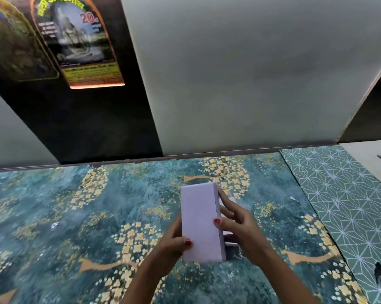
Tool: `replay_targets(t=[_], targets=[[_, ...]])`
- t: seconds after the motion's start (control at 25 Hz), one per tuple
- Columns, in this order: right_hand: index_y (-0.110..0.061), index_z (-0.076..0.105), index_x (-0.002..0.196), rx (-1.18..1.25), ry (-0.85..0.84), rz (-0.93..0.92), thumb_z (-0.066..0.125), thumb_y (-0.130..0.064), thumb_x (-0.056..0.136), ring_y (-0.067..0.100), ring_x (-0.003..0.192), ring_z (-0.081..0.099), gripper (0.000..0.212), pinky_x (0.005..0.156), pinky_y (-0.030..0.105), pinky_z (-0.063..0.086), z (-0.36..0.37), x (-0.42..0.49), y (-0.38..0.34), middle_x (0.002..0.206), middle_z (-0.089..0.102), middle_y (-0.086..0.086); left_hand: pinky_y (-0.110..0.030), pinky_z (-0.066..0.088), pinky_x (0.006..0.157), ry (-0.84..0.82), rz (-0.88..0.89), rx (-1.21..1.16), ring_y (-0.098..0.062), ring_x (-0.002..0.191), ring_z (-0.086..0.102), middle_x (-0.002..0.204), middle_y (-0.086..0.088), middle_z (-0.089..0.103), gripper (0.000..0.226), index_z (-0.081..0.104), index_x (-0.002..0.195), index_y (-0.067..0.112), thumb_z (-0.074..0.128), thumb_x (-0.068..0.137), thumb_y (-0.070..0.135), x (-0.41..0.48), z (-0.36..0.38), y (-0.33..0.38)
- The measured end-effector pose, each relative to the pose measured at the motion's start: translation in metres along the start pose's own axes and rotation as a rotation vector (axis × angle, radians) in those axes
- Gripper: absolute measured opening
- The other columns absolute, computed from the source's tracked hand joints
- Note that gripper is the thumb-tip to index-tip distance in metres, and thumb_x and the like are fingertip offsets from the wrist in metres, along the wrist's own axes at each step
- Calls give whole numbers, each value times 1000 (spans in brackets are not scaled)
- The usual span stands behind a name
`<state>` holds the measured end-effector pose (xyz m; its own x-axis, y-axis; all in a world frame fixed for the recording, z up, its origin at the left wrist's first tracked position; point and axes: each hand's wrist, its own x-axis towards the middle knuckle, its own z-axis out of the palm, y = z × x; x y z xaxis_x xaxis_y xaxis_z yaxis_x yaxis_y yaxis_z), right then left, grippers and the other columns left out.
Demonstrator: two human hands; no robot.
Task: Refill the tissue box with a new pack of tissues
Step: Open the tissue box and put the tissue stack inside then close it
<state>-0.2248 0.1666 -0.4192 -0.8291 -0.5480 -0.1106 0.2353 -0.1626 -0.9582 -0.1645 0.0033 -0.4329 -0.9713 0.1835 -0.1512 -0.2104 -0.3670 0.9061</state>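
Observation:
A plain lilac tissue box (200, 220) is held above the table in the middle of the head view, its long blank face turned up toward me. My left hand (174, 242) grips its near left edge, thumb on the upper face. My right hand (240, 229) holds the right side, thumb on the upper face and fingers reaching along the box's right side. Part of a clear wrapper or pack (233, 249) shows under the right hand; what it is cannot be made out. The box's opening is hidden.
The table wears a teal cloth with gold blossoms (75, 216). A green geometric-patterned mat (338, 194) lies at the right, a pale floral one (378, 163) beyond it. A grey wall panel (240, 73) and a dark panel with posters (75, 51) stand behind.

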Motion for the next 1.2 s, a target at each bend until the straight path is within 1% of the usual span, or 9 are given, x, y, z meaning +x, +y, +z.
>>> replay_targets(t=[0.2, 0.36, 0.52, 0.72, 0.84, 0.92, 1.0, 1.12, 1.2], targets=[[-35, 51, 119, -71, -88, -83, 79, -33, 35, 12, 80, 66, 89, 63, 26, 56, -11, -2, -5, 97, 71, -17, -32, 58, 68, -48, 73, -116, -20, 84, 69, 89, -7, 75, 93, 47, 109, 6, 87, 33, 39, 4, -5, -14], [-11, 75, 70, 612, 32, -17, 86, -38, 8, 19, 57, 69, 68, 46, 26, 55, -37, -5, -2, 65, 73, 6, -59, 27, 106, -71, 97, -473, -40, 128, 37, 135, -24, 44, 73, 29, 132, -2, 54, 75, 37, -1, -42, -13], [-5, 68, 88, 720, 161, 95, 86, -26, 19, 30, 67, 70, 75, 55, 35, 59, -63, -5, 14, 77, 73, 14, -76, 6, 102, -164, 69, -730, -47, 136, 17, 146, -17, 31, 80, 17, 140, 14, 54, 75, 41, 4, -60, -13], [-6, 55, 98, 542, 482, 218, 86, -28, 29, 32, 72, 64, 78, 44, 35, 57, -91, -11, 26, 80, 67, 14, -67, -9, 108, 87, 4, -728, -45, 139, 8, 151, -22, 19, 69, 16, 142, 11, 31, 81, 40, -6, -112, -43], [-8, 53, 105, 414, 695, 228, 81, -33, 52, 29, 78, 57, 65, 42, 34, 57, -119, -19, 40, 92, 60, 13, -64, 6, 112, 259, 102, -634, -43, 137, 21, 146, -26, 29, 59, 21, 139, 14, 28, 85, 34, -18, -139, -52], [-5, 54, 109, 186, 810, 228, 63, -29, 80, 27, 71, 55, 39, 45, 36, 55, -133, -26, 48, 85, 59, 13, -65, 49, 83, 522, -28, -589, -42, 102, 62, 108, -23, 68, 41, 65, 101, 17, 68, 60, 20, -18, -138, -59], [5, 57, 110, -152, 880, 236, 51, -29, 89, 25, 65, 49, 40, 56, 34, 42, -142, -29, 56, 75, 56, 12, -42, 58, 48, 814, -172, -463, -33, 64, 69, 71, -16, 73, 24, 59, 74, 9, 71, 54, 12, -19, -144, -68], [9, 59, 109, -470, 871, 212, 48, -34, 91, 22, 61, 43, 48, 55, 33, 29, -138, -26, 63, 66, 54, 13, -28, 49, 41, 1153, -273, -118, -28, 61, 55, 72, -16, 61, 20, 59, 91, 2, 42, 86, 12, -12, -132, -56], [7, 56, 114, -606, 846, 193, 44, -42, 88, 29, 71, 53, 56, 63, 36, 36, -132, -20, 68, 82, 62, 23, -35, 46, 59, 1341, -210, 242, -30, 77, 56, 98, -20, 64, 26, 59, 108, 2, 45, 86, 5, -8, -116, -44]])
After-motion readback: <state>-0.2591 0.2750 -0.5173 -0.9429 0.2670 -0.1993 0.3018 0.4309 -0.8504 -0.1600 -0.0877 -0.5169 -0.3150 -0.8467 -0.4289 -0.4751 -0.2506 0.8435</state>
